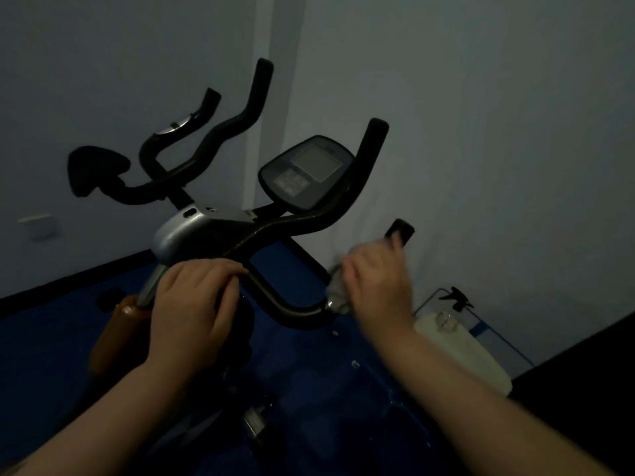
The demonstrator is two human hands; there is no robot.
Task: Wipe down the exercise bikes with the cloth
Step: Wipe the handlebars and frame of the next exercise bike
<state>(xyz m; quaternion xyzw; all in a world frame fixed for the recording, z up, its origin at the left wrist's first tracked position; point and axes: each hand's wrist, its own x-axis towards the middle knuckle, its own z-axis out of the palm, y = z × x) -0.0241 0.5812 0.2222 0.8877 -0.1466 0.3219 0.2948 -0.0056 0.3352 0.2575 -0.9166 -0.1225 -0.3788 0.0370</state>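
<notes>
A black exercise bike (pixel 220 235) stands close in front of me in a dim room, with a grey console (pixel 305 173) between its curved handlebars. My left hand (pixel 192 307) grips the near left part of the handlebar, fingers curled over the bar. My right hand (pixel 378 283) holds a pale cloth (pixel 338 286) wrapped round the right handlebar arm, just below its black end grip (pixel 400 230). The right hand is motion-blurred. A second bike's handlebars (pixel 206 139) and saddle (pixel 92 166) rise behind on the left.
A spray bottle (pixel 457 298) and a pale container (pixel 464 348) sit in a wire-framed holder on the blue floor (pixel 343 389) at right. Grey walls meet in a corner behind. An orange part (pixel 117 334) of the bike shows under my left hand. A wall socket (pixel 37 226) is far left.
</notes>
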